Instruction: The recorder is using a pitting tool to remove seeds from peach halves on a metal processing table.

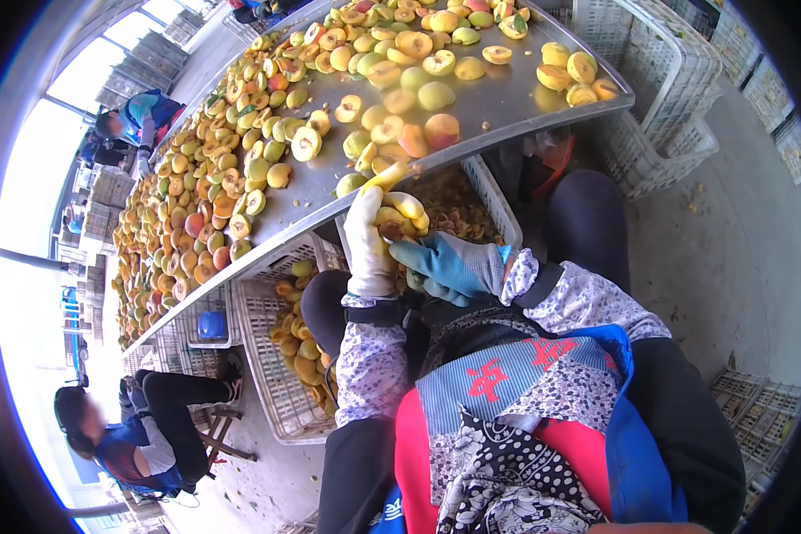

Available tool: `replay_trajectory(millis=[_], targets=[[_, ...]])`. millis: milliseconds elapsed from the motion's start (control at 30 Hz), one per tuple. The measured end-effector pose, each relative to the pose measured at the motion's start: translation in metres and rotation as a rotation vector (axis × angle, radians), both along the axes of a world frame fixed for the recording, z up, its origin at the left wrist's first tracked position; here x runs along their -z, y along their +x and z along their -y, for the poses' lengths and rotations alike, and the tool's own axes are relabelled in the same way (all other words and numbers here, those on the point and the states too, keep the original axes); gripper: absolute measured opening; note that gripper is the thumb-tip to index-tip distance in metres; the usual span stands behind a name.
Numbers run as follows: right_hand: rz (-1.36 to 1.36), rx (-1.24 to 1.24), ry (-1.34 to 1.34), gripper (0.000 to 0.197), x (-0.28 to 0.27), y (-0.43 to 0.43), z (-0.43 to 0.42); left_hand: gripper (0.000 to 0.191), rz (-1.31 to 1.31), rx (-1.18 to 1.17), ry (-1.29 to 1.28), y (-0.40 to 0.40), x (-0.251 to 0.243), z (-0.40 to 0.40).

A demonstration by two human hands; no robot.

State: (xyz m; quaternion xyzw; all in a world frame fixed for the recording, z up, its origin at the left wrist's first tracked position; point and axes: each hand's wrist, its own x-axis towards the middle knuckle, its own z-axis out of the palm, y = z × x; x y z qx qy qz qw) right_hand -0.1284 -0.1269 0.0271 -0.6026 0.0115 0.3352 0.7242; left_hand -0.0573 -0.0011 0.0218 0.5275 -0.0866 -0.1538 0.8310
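Observation:
My left hand (372, 243), in a white glove with yellow-stained fingers, grips a yellow peach half (394, 223) just off the near edge of the metal table (470, 110). My right hand (450, 263), in a blue-and-grey coated glove, is curled against that fruit with its thumb next to it. A thin bit of a small metal tool (388, 241) shows by the thumb; the rest is hidden in the glove. Many cut peach halves (203, 207) cover the table's left and far side. Below my hands sits a crate (497, 200) with brown scraps.
A white plastic crate (277, 394) of peach halves stands left of my knee. Stacked crates (674, 73) stand at the right. One person (133, 434) sits on a stool at lower left; another person (137, 123) is across the table. A blue container (211, 325) is under the table.

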Motion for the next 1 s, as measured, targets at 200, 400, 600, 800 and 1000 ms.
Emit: replay_trajectory(millis=[200, 400, 600, 800, 1000], targets=[[-0.068, -0.043, 0.23, 0.058, 0.02, 0.005, 0.0, 0.047, -0.006, -0.013, -0.099, 0.001, 0.002, 0.001], [-0.028, 0.011, 0.061, 0.056, 0.007, -0.002, -0.005, 0.051, -0.111, 0.011, -0.15, 0.0, 0.002, 0.003], [-0.209, -0.124, 0.385, 0.055, 0.023, 0.005, -0.001, 0.05, -0.271, 0.066, -0.382, 0.002, 0.004, 0.0], [-0.055, -0.107, 0.151, 0.059, -0.002, 0.001, 0.004, 0.052, -0.075, 0.133, -0.222, 0.0, 0.002, 0.001], [0.188, -0.143, -0.548, 0.066, 0.009, 0.019, 0.017, 0.054, -0.037, -0.026, -0.367, 0.023, 0.006, -0.014]])
